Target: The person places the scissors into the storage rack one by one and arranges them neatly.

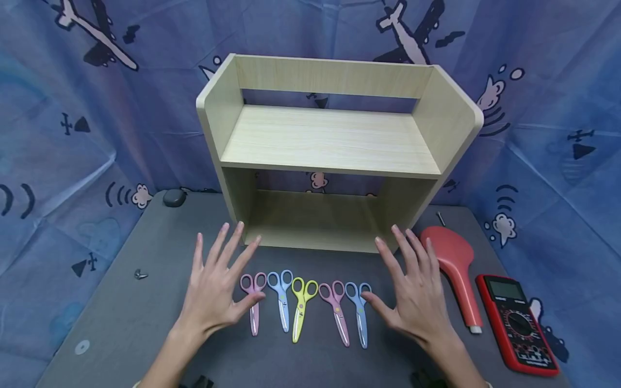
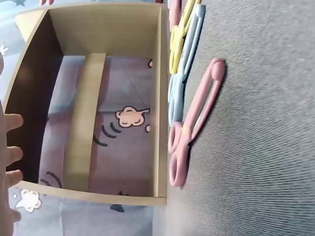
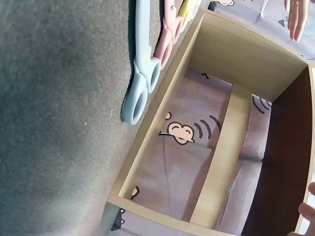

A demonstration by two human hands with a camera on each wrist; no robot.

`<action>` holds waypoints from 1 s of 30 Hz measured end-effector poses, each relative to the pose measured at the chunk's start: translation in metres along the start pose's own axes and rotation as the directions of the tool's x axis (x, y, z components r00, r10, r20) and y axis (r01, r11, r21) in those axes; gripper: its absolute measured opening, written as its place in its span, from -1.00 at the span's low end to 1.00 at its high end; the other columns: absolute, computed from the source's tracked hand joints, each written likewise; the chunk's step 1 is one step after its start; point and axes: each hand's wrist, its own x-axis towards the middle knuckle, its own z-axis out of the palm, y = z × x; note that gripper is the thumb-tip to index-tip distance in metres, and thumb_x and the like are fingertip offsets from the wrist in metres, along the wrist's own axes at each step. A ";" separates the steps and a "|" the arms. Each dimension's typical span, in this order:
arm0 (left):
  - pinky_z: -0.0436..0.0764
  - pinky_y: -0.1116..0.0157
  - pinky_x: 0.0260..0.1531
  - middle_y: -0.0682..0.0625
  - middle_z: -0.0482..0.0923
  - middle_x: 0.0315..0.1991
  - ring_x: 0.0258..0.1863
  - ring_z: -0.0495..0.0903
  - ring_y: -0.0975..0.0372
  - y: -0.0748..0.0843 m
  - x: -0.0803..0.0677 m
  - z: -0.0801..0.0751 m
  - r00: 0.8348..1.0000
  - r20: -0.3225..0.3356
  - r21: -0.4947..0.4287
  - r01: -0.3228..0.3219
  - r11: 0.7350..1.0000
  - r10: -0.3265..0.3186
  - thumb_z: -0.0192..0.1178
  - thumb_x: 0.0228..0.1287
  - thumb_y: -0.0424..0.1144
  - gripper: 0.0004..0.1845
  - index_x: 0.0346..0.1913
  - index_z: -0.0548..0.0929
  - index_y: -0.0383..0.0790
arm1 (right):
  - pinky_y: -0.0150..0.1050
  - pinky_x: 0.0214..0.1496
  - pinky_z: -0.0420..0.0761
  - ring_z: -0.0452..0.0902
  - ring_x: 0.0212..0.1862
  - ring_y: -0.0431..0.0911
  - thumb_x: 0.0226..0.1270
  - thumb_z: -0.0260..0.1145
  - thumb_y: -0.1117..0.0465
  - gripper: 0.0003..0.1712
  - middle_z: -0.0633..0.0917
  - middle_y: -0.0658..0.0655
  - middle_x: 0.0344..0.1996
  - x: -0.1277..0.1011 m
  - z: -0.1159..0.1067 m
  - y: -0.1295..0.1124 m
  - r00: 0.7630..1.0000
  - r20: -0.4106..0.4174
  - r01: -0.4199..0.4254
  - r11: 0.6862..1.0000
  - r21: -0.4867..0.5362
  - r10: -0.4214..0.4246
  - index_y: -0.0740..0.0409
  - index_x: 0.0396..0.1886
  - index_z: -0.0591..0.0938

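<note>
Both hands hover over the table with fingers spread and hold nothing. My left hand is at the left end of a row of scissors, its thumb overlapping the left pink scissors in the head view. Beside those lie blue scissors, yellow scissors, a second pink pair of scissors and a second blue pair of scissors. All point their blades toward me. My right hand is at the row's right end, its thumb tip at the handle of the right blue pair.
A two-tier wooden shelf stands behind the scissors. On the right lie a red paddle-shaped tool, a red multimeter and a screw. A black mouse, a small metal piece and a round disc are on the left.
</note>
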 end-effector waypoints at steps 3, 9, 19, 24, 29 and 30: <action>0.15 -0.49 0.60 -0.14 0.37 0.66 0.62 0.36 -0.16 -0.003 0.004 0.002 0.999 -0.038 -0.032 0.014 0.999 -0.015 -0.41 0.51 0.61 -0.03 0.63 0.45 0.07 | 0.24 0.85 -0.05 0.24 0.60 0.33 0.50 -0.21 -0.66 0.09 0.36 0.32 0.65 0.001 0.001 -0.001 1.000 -0.017 0.005 0.999 0.054 -0.004 -0.03 0.68 0.38; 0.64 -0.26 0.27 -0.18 0.68 0.32 0.28 0.65 -0.09 -0.014 0.015 0.010 0.984 -0.082 -0.231 0.138 0.963 -0.161 0.18 0.55 0.09 -0.47 0.37 0.66 -0.15 | 0.48 0.35 0.58 0.43 0.49 0.20 0.39 0.40 -0.33 -0.03 0.48 0.22 0.59 -0.002 0.005 0.000 0.991 0.127 -0.082 0.963 0.258 0.050 -0.02 0.67 0.40; 0.67 -0.18 0.30 -0.31 0.52 0.35 0.33 0.60 -0.15 -0.042 0.042 0.024 0.868 -0.010 -0.634 0.378 0.675 -0.496 0.35 0.43 -0.41 -0.39 0.49 0.45 -0.37 | 0.26 0.40 0.65 0.57 0.42 0.14 0.43 0.55 0.07 -0.24 0.65 0.06 0.45 -0.006 0.026 0.022 0.792 0.611 -0.363 0.788 0.498 -0.021 -0.04 0.57 0.51; 0.63 -0.17 0.39 -0.29 0.53 0.39 0.39 0.61 -0.17 -0.050 0.047 0.027 0.854 0.089 -0.673 0.431 0.601 -0.512 0.31 0.50 -0.41 -0.41 0.53 0.47 -0.31 | 0.03 0.49 0.60 0.58 0.42 0.14 0.44 0.54 0.15 -0.29 0.67 0.12 0.41 -0.010 0.048 0.050 0.689 0.710 -0.387 0.755 0.530 -0.146 0.05 0.53 0.54; 0.70 0.29 0.32 -0.27 0.55 0.40 0.37 0.63 -0.12 -0.054 0.049 0.029 0.840 0.113 -0.742 0.427 0.517 -0.531 0.29 0.49 -0.48 -0.46 0.48 0.51 -0.35 | -0.27 0.24 0.69 0.63 0.19 0.02 0.28 0.61 0.30 -0.27 0.74 0.16 0.21 -0.007 0.064 0.069 0.652 0.730 -0.413 0.709 0.571 -0.208 0.13 0.45 0.60; 0.69 0.39 0.28 -0.28 0.56 0.39 0.36 0.64 -0.13 -0.054 0.050 0.030 0.838 0.110 -0.753 0.421 0.506 -0.534 0.28 0.49 -0.49 -0.47 0.47 0.52 -0.36 | -0.29 0.17 0.71 0.64 0.13 -0.02 0.24 0.63 0.32 -0.27 0.75 0.16 0.15 -0.006 0.066 0.071 0.653 0.725 -0.411 0.701 0.583 -0.220 0.16 0.42 0.62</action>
